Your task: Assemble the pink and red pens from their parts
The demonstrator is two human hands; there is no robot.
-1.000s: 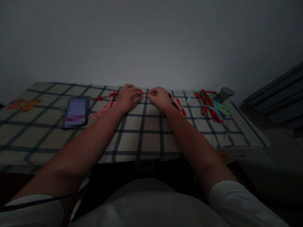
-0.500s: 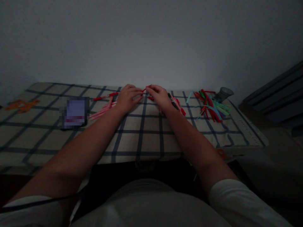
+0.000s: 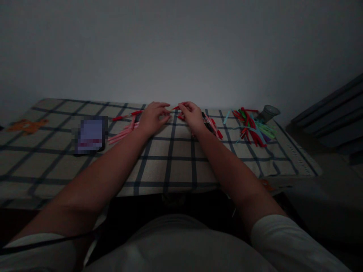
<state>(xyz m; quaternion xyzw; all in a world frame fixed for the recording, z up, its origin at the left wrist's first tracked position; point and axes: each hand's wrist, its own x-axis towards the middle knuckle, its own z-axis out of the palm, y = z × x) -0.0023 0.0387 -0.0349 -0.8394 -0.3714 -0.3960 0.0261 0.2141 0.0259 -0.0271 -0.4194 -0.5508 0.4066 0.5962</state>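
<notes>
My right hand (image 3: 191, 115) pinches a thin red stick (image 3: 176, 107) whose narrow end points left; its exact kind is too small to make out. My left hand (image 3: 154, 116) is just left of that tip, fingers apart, with nothing visible in them. Beside my left hand lie several pink strips (image 3: 123, 134) and a red pen (image 3: 126, 115). Partly covered by my right hand and wrist is a bunch of red, pink and black sticks (image 3: 212, 126). The checked tablecloth (image 3: 178, 164) lies under both hands.
A pile of coloured fuzzy stems (image 3: 253, 128) lies on the right, by a tipped grey translucent cup (image 3: 269, 112). At the left is a phone-like device (image 3: 90, 136) with a blurred screen. The wall (image 3: 176, 56) rises behind the table's far edge.
My left fingers have opened and come off the red stick, which earlier spanned both hands. The stick stays in my right hand, which has shifted slightly right.
</notes>
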